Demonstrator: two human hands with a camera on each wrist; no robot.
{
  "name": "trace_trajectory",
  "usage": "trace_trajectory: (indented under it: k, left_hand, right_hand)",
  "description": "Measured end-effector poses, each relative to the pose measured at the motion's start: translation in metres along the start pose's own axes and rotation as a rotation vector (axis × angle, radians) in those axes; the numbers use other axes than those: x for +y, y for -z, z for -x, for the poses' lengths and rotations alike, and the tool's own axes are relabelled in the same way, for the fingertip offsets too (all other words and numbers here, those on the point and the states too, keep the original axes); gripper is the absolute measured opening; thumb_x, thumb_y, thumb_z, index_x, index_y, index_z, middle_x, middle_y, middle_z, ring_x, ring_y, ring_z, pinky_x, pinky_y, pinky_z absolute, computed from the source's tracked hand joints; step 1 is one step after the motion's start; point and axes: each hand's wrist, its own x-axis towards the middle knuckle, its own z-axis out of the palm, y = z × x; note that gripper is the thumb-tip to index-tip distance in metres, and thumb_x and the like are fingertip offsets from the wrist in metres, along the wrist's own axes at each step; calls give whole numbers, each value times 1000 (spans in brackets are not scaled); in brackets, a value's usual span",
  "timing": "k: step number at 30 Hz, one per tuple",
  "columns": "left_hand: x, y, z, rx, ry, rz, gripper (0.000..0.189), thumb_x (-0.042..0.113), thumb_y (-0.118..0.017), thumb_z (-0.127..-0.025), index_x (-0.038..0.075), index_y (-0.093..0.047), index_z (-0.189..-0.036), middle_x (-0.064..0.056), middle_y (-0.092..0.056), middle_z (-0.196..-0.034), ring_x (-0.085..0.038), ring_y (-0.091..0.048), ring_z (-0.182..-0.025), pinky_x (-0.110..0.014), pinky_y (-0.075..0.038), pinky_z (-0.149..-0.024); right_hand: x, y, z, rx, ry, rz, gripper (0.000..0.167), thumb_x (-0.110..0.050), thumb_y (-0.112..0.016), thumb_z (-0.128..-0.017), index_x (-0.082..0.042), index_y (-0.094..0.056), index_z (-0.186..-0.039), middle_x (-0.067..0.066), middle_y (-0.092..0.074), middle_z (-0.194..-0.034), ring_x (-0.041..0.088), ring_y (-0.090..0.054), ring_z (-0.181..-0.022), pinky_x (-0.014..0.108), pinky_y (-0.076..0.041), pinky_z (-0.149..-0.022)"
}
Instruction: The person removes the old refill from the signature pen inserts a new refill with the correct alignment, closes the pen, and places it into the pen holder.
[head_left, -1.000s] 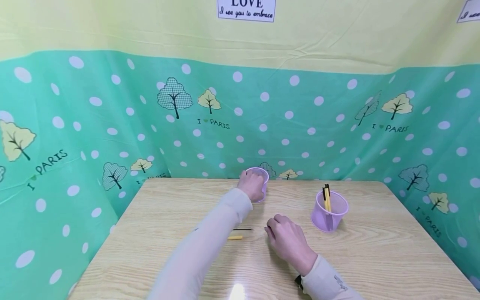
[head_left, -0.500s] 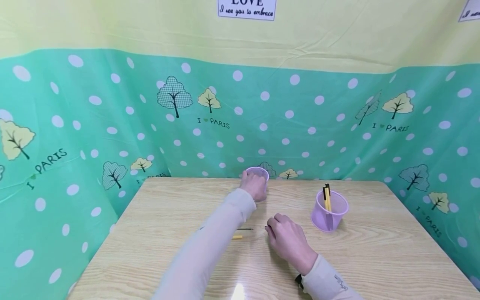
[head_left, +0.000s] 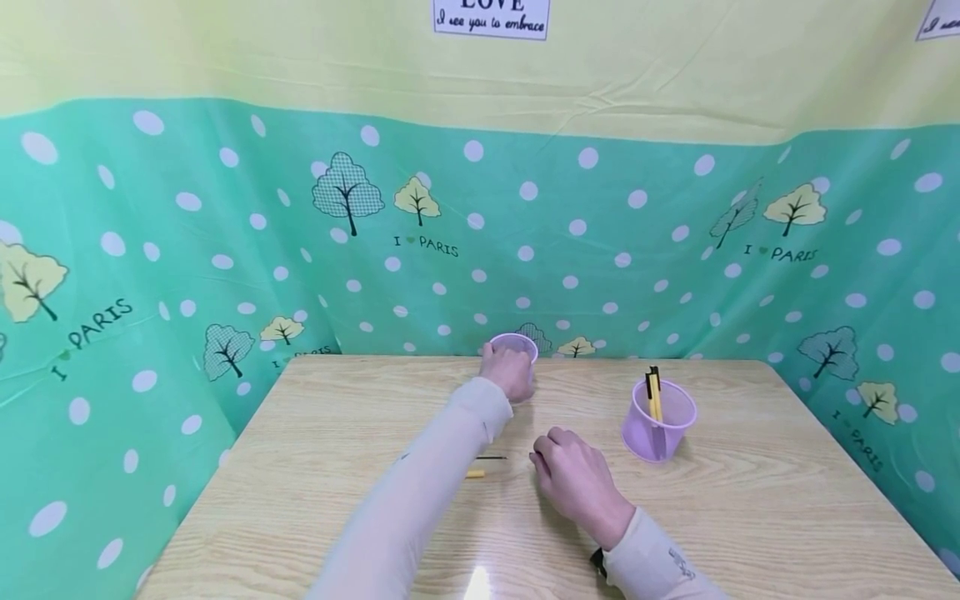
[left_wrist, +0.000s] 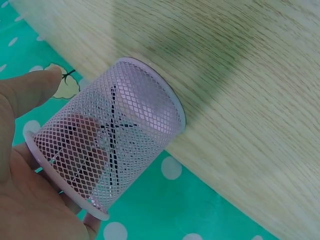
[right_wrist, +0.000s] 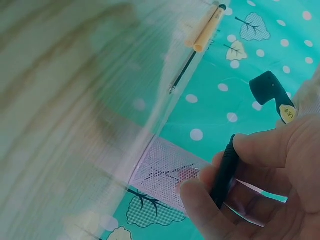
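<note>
My left hand [head_left: 507, 372] is at a lilac mesh pen cup [left_wrist: 112, 135] at the table's back edge, its fingers curled behind the cup's wall and showing through the mesh. The thumb stands off from the cup in the left wrist view. Near the middle of the table, my right hand [head_left: 576, 479] pinches a short black pen part [right_wrist: 226, 172], ribbed near one end, between thumb and fingers. To its left lie a yellow pen barrel [right_wrist: 210, 30] and a thin dark refill [right_wrist: 182, 72], partly hidden by the left sleeve in the head view.
A second lilac cup [head_left: 651, 442] stands to the right, holding yellow pens [head_left: 655, 398] with black ends. Behind the wooden table [head_left: 765, 508] hangs a green, dotted curtain [head_left: 615, 225]. A black wrist camera [right_wrist: 265, 90] sits on the left wrist.
My left hand has shifted slightly right against the mesh cup and then stayed still. The right hand has held its place with the black pen part.
</note>
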Motion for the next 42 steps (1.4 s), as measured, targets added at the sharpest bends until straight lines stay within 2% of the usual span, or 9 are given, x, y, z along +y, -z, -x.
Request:
trace_trajectory:
  k: [9, 14, 29, 35, 42]
  left_hand:
    - [-1, -3, 0, 56, 8, 3, 17, 30, -59, -90, 16, -67, -88, -1, -69, -93, -22, -60, -92, -48, -33, -91]
    - [-2, -4, -1, 63, 3, 3, 15, 29, -60, -88, 16, -66, -86, -1, -69, -91, -23, -60, -89, -48, -33, -90]
    - [1, -6, -1, 27, 25, 3, 18, 30, -57, -91, 16, -68, -92, -1, -69, -94, -23, -59, -96, -49, -29, -97]
    - [1, -8, -2, 0, 14, -6, 11, 27, -61, -86, 18, -67, -84, -1, -69, -95, -23, -58, -97, -50, -29, -98]
    - [2, -5, -2, -42, -18, -48, 7, 23, -65, -83, 16, -64, -87, -3, -67, -96, -24, -60, -96, -47, -34, -98]
  right_hand:
    - [-1, 1, 0, -7, -8, -4, 8, -17, -73, -81, -14, -67, -78, -7, -46, -68, 11, -47, -59, 27, -41, -45]
    - [-1, 2, 0, -7, -8, -5, 8, -17, -73, -81, -14, -67, -78, -7, -45, -68, 11, -46, -58, 27, -40, -44]
    - [-2, 2, 1, 2, -3, 0, 9, -18, -73, -80, -14, -66, -77, -7, -45, -67, 11, -45, -57, 26, -39, -44]
    - [-3, 3, 1, 4, -6, -5, 8, -18, -73, -80, -14, -67, -78, -7, -45, -67, 10, -44, -57, 25, -38, -43]
    - [-2, 2, 0, -16, -18, -9, 7, -18, -71, -82, -15, -67, -78, -9, -44, -68, 7, -43, -57, 23, -38, -44]
